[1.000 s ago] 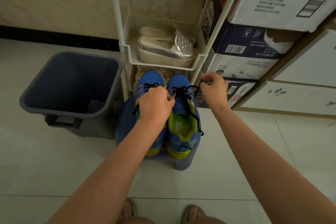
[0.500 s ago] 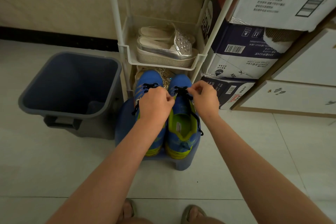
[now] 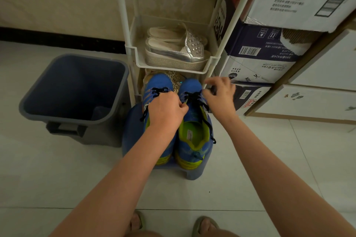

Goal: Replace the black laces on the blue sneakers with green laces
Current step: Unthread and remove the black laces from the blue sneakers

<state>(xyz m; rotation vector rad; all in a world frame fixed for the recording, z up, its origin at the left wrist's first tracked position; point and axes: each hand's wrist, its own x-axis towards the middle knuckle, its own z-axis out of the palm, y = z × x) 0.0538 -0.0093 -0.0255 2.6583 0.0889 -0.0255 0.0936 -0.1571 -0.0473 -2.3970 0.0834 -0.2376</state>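
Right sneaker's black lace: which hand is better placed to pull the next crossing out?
Right. The right hand is beside the right sneaker's lacing, its fingers pinching the black lace. The left hand lies over the left sneaker, apparently steadying the pair.

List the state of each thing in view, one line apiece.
Left hand: on the sneakers, grip hidden.
Right hand: pinches the black lace.
Left sneaker: black-laced, untied.
Right sneaker: black-laced, untied, lace end hanging.
Bin: open, upright.
Stool: upright, bearing both sneakers.
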